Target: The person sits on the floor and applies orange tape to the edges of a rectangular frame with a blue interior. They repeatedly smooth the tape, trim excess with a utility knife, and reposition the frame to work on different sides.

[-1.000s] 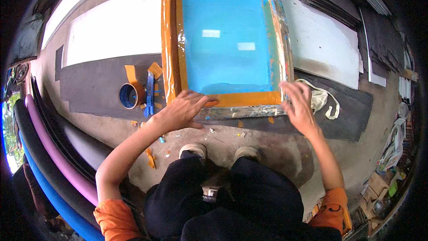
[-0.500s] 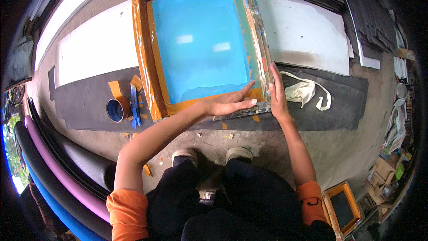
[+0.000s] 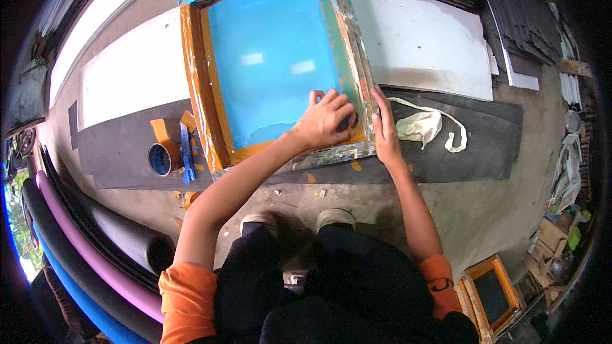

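A screen printing frame (image 3: pixel 205 83) lies in front of me, its wooden sides taped orange and smeared with blue and other paint. Light blue ink or coating covers its mesh (image 3: pixel 268 44), glossy with two light reflections. My left hand (image 3: pixel 326 120) is over the frame's near right corner, fingers curled down; something dark shows by the fingertips, too small to name. My right hand (image 3: pixel 386 130) rests along the frame's outer right side, fingers stretched out and the thumb against the wood. Beside that hand lies a crumpled cream cloth (image 3: pixel 421 126) with a long strap.
Left of the frame are a tape roll or tub with blue inside (image 3: pixel 164 158) and a blue tool (image 3: pixel 187 153). Black sheets (image 3: pixel 459 153) and white boards (image 3: pixel 421 38) lie beneath. Rolled foam (image 3: pixel 95 236) fills the left; a small orange frame (image 3: pixel 491 293) stands lower right.
My left hand has gone from stretched fingers at the near edge to curled fingers over the near right corner. My right hand stays on the frame's side. The whole view has shifted slightly.
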A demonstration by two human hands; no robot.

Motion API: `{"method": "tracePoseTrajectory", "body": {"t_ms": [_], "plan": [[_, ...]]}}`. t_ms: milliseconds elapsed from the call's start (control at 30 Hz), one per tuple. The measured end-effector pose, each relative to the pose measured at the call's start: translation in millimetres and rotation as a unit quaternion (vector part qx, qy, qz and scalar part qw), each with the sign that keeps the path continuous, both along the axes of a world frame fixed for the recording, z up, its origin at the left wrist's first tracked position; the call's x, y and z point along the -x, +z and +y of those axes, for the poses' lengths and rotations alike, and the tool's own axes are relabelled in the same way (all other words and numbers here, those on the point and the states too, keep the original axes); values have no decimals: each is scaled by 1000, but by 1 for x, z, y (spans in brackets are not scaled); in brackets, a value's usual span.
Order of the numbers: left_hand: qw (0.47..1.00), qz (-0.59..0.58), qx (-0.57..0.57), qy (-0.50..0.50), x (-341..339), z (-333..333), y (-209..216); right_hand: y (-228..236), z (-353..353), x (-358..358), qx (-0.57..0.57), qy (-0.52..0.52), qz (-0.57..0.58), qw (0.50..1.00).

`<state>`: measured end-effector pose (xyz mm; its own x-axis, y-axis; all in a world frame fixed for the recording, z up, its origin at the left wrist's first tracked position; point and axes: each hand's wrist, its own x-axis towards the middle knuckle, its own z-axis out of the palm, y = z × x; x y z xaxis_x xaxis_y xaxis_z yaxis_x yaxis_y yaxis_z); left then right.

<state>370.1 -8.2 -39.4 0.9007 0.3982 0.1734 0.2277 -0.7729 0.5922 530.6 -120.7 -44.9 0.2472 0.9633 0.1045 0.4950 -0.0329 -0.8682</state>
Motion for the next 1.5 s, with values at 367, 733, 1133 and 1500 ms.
{"method": "tracePoseTrajectory", "body": {"t_ms": [367, 733, 1133, 1500], "plan": [[997, 49, 51, 19, -14, 2, -5, -4, 0, 1, -4, 2, 13, 1000], [938, 62, 340, -37, 32, -35, 40, -8, -3, 0, -3, -12, 22, 1000], [938, 184, 294, -10, 99, -13, 63, -5, -6, -2, 22, -17, 31, 999], [969, 231, -64, 62, 235, -22, 64, 0, -3, -1, 48, -10, -13, 999]]}}
